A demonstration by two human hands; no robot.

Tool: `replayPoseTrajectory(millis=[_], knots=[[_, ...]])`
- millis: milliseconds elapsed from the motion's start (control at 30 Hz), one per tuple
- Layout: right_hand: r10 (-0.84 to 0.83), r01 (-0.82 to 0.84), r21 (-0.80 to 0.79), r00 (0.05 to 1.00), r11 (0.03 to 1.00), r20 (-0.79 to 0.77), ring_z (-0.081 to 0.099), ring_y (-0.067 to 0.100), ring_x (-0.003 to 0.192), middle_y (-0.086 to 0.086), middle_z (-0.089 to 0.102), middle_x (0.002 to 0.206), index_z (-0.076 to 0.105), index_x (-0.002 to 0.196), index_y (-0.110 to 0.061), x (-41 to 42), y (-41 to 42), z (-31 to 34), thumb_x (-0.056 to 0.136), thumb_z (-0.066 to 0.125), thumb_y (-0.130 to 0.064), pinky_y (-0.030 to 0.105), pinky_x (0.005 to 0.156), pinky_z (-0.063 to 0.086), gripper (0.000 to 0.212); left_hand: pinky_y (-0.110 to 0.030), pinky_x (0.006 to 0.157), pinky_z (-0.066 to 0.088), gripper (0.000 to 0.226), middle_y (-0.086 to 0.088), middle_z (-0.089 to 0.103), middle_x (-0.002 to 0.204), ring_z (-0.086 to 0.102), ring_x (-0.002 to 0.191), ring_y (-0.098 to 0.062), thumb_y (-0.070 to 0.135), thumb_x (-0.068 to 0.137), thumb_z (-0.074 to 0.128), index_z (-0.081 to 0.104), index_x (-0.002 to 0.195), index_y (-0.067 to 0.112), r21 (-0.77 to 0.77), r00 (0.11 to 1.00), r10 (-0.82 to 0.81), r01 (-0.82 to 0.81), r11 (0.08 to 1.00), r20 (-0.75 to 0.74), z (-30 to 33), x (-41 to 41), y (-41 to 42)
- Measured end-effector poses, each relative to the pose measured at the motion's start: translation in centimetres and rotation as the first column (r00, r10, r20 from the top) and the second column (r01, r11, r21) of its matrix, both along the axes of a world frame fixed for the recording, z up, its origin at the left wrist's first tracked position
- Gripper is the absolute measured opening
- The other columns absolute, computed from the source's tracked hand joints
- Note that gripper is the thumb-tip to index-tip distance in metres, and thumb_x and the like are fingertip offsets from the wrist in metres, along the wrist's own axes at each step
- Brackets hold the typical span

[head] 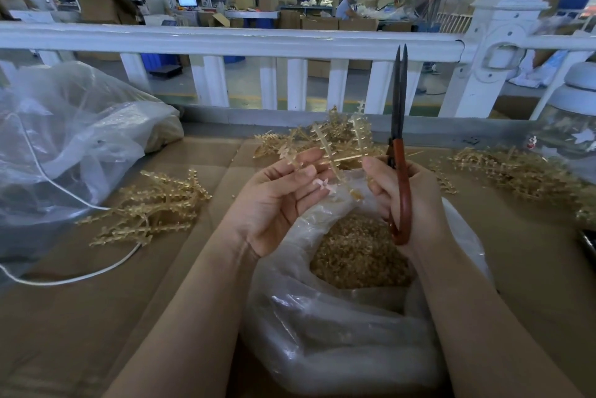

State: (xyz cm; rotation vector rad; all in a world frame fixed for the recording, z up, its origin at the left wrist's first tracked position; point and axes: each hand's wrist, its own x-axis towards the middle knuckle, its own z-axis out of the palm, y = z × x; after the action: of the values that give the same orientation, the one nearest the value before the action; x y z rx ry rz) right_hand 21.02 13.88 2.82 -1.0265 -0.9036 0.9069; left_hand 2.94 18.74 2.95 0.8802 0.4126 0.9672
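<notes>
clear bag (338, 333) of amber bits sat nearest, mouth open. just above it, left hand (277, 201) pinched a branched plastic sprue (356, 130); right hand (416, 197) gripped scissors (400, 101), blades upright, nearly closed.

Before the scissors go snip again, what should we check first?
1. Does the left hand hold the plastic branch? Ok, its fingers pinch it.
2. Does the right hand grip the scissors? Ok.
3. Are the blades away from the fingers? Ok, they point straight up, nearly closed.
4. Are the blades opened around the plastic branch? Not ok, they stand above it.
5. Is the open bag under both hands to catch pieces? Ok.
6. Which piece gets cut next? Cannot tell.
</notes>
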Motion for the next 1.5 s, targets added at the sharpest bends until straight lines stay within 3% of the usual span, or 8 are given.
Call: replayPoseTrajectory(millis=[233, 767, 833, 967, 1167, 1300, 1400, 1500], knots=[[0.075, -0.076, 0.064, 0.997, 0.995, 0.019, 0.034, 0.007, 0.041, 0.003, 0.061, 0.066, 0.072, 0.097, -0.004, 0.1, 0.0, -0.3, 0.074, 0.075, -0.038, 0.017, 0.038, 0.027, 0.04, -0.024, 0.073, 0.06, 0.028, -0.008, 0.076, 0.095, 0.074, 0.083, -0.014, 0.005, 0.077, 0.063, 0.071, 0.105, 0.007, 0.039, 0.996, 0.092, -0.091, 0.995, -0.016, -0.1, -0.3, 0.3], [-0.012, 0.001, 0.081, 0.99, 0.997, 0.138, 0.043, 0.006, 0.042, 0.002, 0.061, 0.062, 0.074, 0.087, -0.013, 0.5, 0.1, -0.9, 0.096, 0.064, -0.007, 0.015, 0.041, 0.034, 0.014, -0.023, 0.076, 0.06, 0.028, -0.004, 0.073, 0.092, 0.07, 0.081, -0.012, 0.004, 0.088, 0.057, 0.064, 0.116, 0.006, 0.051, 0.961, 0.239, -0.247, 0.968, 0.137, 0.1, -1.8, 1.3], [-0.134, 0.121, 0.064, 0.948, 0.991, 0.289, 0.051, 0.004, 0.046, -0.004, 0.063, 0.058, 0.073, 0.082, -0.017, 0.2, 0.3, -0.9, 0.092, 0.069, -0.011, 0.014, 0.047, 0.042, 0.013, -0.024, 0.076, 0.059, 0.026, -0.003, 0.074, 0.095, 0.069, 0.082, -0.011, 0.004, 0.093, 0.057, 0.065, 0.117, 0.009, 0.076, 0.863, 0.494, -0.502, 0.861, 0.104, 0.0, -2.9, 1.9], [-0.259, 0.286, 0.05, 0.764, 0.957, 0.591, 0.063, -0.001, 0.063, -0.018, 0.069, 0.067, 0.068, 0.075, -0.03, -0.1, 0.9, -1.6, 0.089, 0.075, -0.028, 0.009, 0.054, 0.043, 0.016, -0.023, 0.086, 0.055, 0.024, 0.006, 0.074, 0.098, 0.069, 0.095, -0.009, 0.0, 0.093, 0.061, 0.072, 0.101, 0.02, 0.197, 0.412, 0.911, -0.894, 0.402, 0.013, -0.2, -5.1, 3.2], [-0.334, 0.348, 0.198, 0.394, 0.916, 0.856, 0.048, -0.003, 0.059, -0.025, 0.049, 0.065, 0.068, 0.08, -0.027, -0.5, 0.9, -2.4, 0.083, 0.056, -0.057, 0.012, 0.052, 0.032, 0.032, -0.018, 0.11, 0.036, 0.038, 0.001, 0.055, 0.141, 0.051, 0.13, -0.009, 0.001, 0.097, 0.045, 0.067, 0.118, 0.024, 0.469, -0.058, 0.968, -0.88, 0.066, -0.245, -1.4, -8.3, 4.4], [-0.308, 0.358, 0.179, 0.345, 0.916, 0.887, 0.045, -0.007, 0.057, -0.027, 0.046, 0.064, 0.071, 0.087, -0.026, -0.5, 1.1, -2.6, 0.084, 0.056, -0.059, 0.01, 0.052, 0.032, 0.037, -0.041, 0.12, 0.022, 0.043, -0.013, 0.04, 0.154, 0.031, 0.144, -0.031, -0.002, 0.09, 0.043, 0.062, 0.128, 0.003, 0.799, -0.326, 0.797, -0.523, 0.296, -0.508, -2.6, -8.8, 4.4], [-0.314, 0.376, 0.175, 0.347, 0.91, 0.884, 0.048, -0.004, 0.056, -0.026, 0.046, 0.06, 0.058, 0.075, -0.032, -0.4, 1.0, -2.5, 0.086, 0.054, -0.061, 0.012, 0.05, 0.033, 0.031, -0.054, 0.12, -0.004, 0.044, -0.013, 0.031, 0.159, 0.009, 0.152, -0.029, 0.006, 0.087, 0.047, 0.06, 0.13, 0.002, 0.741, -0.406, 0.62, -0.339, 0.58, -0.671, -3.1, -8.2, 4.4], [-0.314, 0.388, 0.17, 0.346, 0.906, 0.884, 0.049, -0.002, 0.055, -0.023, 0.048, 0.058, 0.051, 0.068, -0.035, -0.5, 0.9, -2.4, 0.086, 0.053, -0.062, 0.015, 0.049, 0.033, 0.032, -0.061, 0.116, -0.011, 0.046, -0.013, 0.031, 0.159, 0.002, 0.153, -0.029, 0.025, 0.094, 0.045, 0.057, 0.132, 0.002, 0.668, -0.445, 0.514, -0.332, 0.666, -0.733, -3.1, -8.0, 4.5]])
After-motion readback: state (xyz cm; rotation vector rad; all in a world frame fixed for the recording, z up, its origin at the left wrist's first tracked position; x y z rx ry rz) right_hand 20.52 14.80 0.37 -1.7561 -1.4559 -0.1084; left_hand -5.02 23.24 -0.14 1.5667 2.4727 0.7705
